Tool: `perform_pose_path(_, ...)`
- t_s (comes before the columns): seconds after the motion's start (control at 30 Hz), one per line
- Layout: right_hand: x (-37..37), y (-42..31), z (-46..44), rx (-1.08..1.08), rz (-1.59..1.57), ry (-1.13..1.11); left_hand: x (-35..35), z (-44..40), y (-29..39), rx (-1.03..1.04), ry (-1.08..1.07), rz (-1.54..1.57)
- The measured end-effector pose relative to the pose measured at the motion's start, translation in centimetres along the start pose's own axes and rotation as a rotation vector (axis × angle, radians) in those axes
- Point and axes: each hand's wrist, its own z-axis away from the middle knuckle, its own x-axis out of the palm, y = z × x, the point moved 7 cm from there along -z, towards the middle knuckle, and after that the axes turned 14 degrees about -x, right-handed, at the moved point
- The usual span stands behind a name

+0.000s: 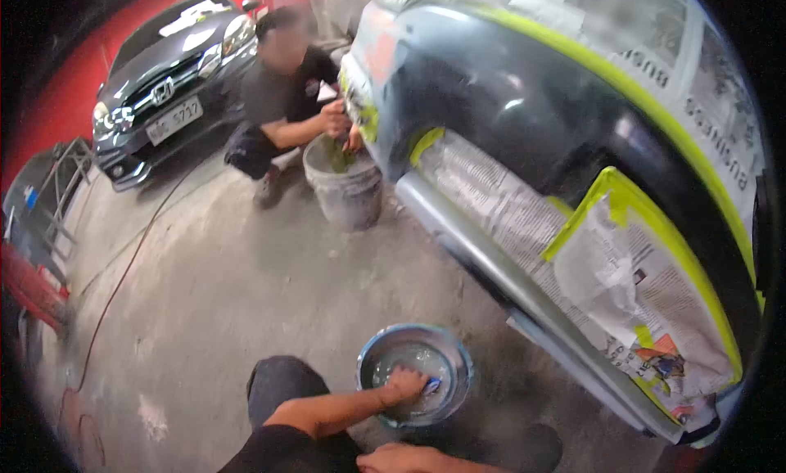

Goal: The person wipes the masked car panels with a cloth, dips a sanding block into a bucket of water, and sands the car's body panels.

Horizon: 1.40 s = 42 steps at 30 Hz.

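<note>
My left hand (407,385) reaches down into a round blue-rimmed basin (464,373) of cloudy, bubbly water on the floor. Its fingers are closed around a small blue and white piece (431,385), mostly covered by the hand, so its kind is unclear. At the bottom edge, near my lap, lies my right hand (391,458), partly cut off by the frame, its fingers not clearly visible. To the right of the basin stands a dark car body panel (524,88), masked with newspaper (499,199) and yellow-green tape (655,129).
Ahead, a person (282,105) crouches with hands over a grey, stained bucket (348,196) beside the masked car. A dark car (172,80) is parked at the back left. A thin hose (123,281) runs along the concrete floor (237,301). A metal frame (70,186) stands far left.
</note>
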Motion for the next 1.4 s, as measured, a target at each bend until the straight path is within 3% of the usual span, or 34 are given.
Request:
perform_pose_path(0.03,1.0,1.1,0.0,-0.03,0.043,0.025,0.4,0.2,0.2,-0.018,-0.031,0.018)
perform_pose_path(0.1,1.8,2.1,-0.1,-0.01,-0.09,-0.115,0.5,0.1,1.5,0.163,-0.061,-0.205)
perform_pose_path(0.17,1.9,1.8,0.0,0.011,-0.103,-0.144,0.4,-0.1,2.0,0.157,0.112,-0.14)
perform_pose_path(0.3,2.0,1.9,0.5,0.074,-0.083,-0.137,-3.6,2.0,2.0,0.131,0.111,0.097)
perform_pose_path(0.6,3.5,3.7,0.7,0.097,-0.097,-0.151,-1.8,3.9,-1.3,0.066,-0.117,0.169)
perform_pose_path(0.67,3.1,3.7,0.6,0.126,-0.072,-0.168,-2.1,4.0,-1.2,0.16,0.125,0.153)
perform_pose_path(0.7,2.9,3.7,0.6,0.155,-0.045,-0.185,-2.6,4.0,-1.1,0.163,0.123,0.152)
perform_pose_path(0.9,3.5,4.2,0.5,0.092,0.038,-0.172,0.1,2.1,0.0,0.193,-0.009,-0.023)
perform_pose_path(1.0,3.5,4.5,0.6,0.117,0.045,-0.15,0.8,1.3,0.0,0.15,-0.182,-0.016)
perform_pose_path(1.07,3.3,4.4,1.1,0.149,0.046,-0.146,0.2,1.0,0.9,0.235,-0.155,0.03)
perform_pose_path(1.2,2.7,4.1,1.9,0.206,0.034,-0.117,1.2,0.0,0.6,0.212,-0.051,0.17)
perform_pose_path(1.4,2.5,3.9,2.1,0.243,0.017,-0.17,-4.0,2.3,0.9,0.229,0.023,0.263)
